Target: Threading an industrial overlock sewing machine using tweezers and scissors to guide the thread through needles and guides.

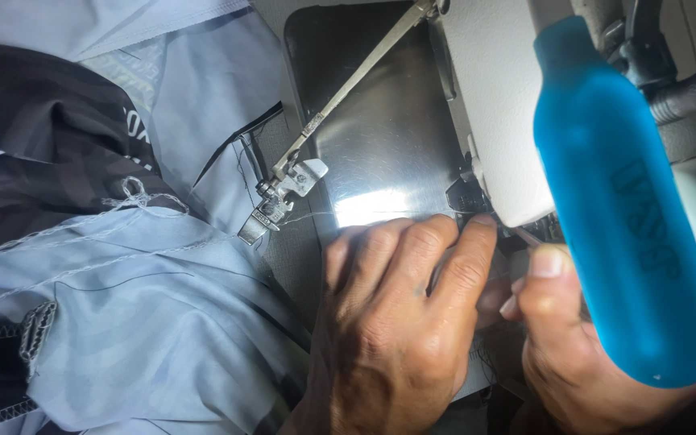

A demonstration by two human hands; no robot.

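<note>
Left hand [392, 322]: palm down on the steel needle plate [380, 137], fingertips at the sewing machine head [497, 97]. Right hand [573, 338]: thumb raised, beside it. Presser foot arm [292, 181]: swung aside. Light blue fabric [138, 322], left. Blue bottle [626, 209], foreground.

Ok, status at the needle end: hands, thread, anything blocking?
Left hand and right hand both fingertips at sewing machine head. Thin thread runs toward them. Blue bottle blocks right view. Fabric left, untouched.
</note>
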